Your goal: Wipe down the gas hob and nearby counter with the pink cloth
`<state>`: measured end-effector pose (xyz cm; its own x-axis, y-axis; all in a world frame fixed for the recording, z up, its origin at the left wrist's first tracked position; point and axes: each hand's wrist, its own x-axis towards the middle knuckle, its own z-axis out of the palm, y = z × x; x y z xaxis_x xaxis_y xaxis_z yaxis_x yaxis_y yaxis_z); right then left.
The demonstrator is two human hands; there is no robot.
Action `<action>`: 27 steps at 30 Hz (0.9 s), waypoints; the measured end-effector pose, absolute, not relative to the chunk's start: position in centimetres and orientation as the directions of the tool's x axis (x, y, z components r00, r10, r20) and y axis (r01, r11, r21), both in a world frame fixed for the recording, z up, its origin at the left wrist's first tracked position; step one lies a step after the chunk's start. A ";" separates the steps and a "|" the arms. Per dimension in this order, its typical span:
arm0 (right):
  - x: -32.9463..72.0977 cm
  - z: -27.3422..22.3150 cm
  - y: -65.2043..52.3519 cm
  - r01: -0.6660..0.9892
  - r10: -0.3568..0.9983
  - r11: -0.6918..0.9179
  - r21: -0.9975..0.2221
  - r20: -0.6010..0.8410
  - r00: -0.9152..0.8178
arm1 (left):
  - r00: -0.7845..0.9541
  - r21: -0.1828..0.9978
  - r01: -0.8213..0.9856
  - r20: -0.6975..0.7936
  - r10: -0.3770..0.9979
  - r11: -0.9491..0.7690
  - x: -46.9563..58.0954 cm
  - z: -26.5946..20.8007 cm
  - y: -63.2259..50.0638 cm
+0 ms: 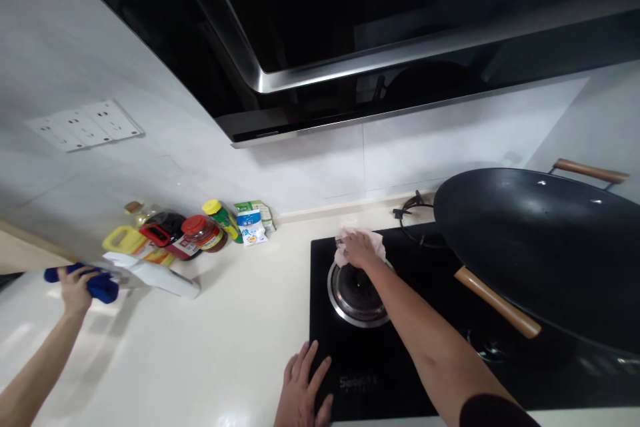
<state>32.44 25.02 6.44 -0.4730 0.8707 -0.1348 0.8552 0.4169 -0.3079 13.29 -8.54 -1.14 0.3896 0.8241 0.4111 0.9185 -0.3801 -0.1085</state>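
My right hand [359, 250] presses a white cloth [376, 238] onto the black glass cooktop [345, 353], at the back edge of the round burner [357, 297]. Its fingers are closed over the cloth, which sticks out on both sides. My left hand [304, 387] lies flat with fingers spread across the front left corner of the cooktop and the pale counter [225, 333]. It holds nothing. A metal ring surrounds the burner, and my right forearm passes over its right side.
A large black wok [540, 247] with wooden handles covers the cooktop's right side. A range hood [400, 73] hangs overhead. Along the wall stand a red-lidded jar [205, 233], seasoning packets [253, 227] and a white spray bottle [155, 275]. At far left another person's hand [75, 290] holds a blue cloth [103, 285].
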 end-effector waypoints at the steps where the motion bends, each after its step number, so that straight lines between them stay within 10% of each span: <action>1: 31.8 6.7 24.6 0.831 0.847 0.461 -0.311 -0.125 -0.516 | 0.392 -0.110 0.917 0.415 0.821 -0.383 13.2 -1.1 -8.5; 10: 26.5 7.7 15.0 0.617 0.646 0.700 -0.361 -0.049 -0.762 | 0.414 -0.148 0.909 0.432 0.801 -0.390 12.9 -1.8 -8.3; 27: 30.9 2.3 6.1 0.665 0.744 0.633 -0.396 0.073 -0.665 | 0.423 -0.157 0.905 0.436 0.795 -0.395 12.0 -4.4 -8.6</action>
<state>30.90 6.08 2.28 -0.6646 0.7436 0.0728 0.6649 0.6331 -0.3962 11.95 -8.63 -4.41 0.4227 0.7945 0.4360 0.9050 -0.3953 -0.1571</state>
